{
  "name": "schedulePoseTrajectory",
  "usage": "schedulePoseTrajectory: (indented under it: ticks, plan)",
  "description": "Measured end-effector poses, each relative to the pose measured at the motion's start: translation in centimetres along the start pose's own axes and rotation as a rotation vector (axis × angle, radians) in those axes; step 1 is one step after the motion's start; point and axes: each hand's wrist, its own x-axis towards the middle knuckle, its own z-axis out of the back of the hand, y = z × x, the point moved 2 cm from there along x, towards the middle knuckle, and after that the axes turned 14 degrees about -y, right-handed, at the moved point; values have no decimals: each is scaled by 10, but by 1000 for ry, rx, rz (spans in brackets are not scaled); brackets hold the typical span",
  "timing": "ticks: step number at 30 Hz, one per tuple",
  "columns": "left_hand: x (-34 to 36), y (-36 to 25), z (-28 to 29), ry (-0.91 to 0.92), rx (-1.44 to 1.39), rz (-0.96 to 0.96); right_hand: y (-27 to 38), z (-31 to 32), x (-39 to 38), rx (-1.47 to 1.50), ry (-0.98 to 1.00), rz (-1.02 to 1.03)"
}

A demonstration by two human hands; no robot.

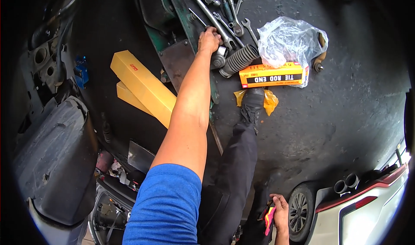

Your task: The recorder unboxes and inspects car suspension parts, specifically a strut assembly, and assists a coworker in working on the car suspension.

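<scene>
My left arm, in a blue sleeve, stretches far forward over the tools. At its end my left hand (209,41) is closed around what looks like a screwdriver (196,17), its thin shaft pointing away to the far left and its handle hidden in my fingers. Just beside that hand lie a round metal socket-like part (218,59) and a ribbed grey rubber boot (240,60). Low on the right, by my leg, my right hand (280,210) has its fingers bent around a pink-and-yellow piece (269,221), perhaps cloth; its kind is unclear.
Wrenches (250,28) and a ratchet (237,26) lie at the far side. An orange box (272,77) sits under a clear plastic bag (287,39). Long yellow boxes (140,85) lie left, near a green metal frame (183,20). A white car (371,210) stands lower right.
</scene>
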Motion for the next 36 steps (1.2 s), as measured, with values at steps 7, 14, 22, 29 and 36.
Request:
schedulePoseTrajectory:
  ticks: [7, 14, 22, 29, 36]
  plan:
    - [-13, -14, 19, -194, -126, 21, 60, -17, 57, -40, 5, 256]
    - [-214, -112, 89, 189, -674, 77, 154, -64, 102, 27, 88, 576]
    - [-320, -107, 191, 638, -500, 103, 181, -78, 83, -365, 241, 592]
    - [-162, 189, 207, -424, 211, 789, 79, 10, 87, -322, 335, 106]
    - [-165, 231, 196, -238, -352, 960, 7, 77, 79, -436, 278, -63]
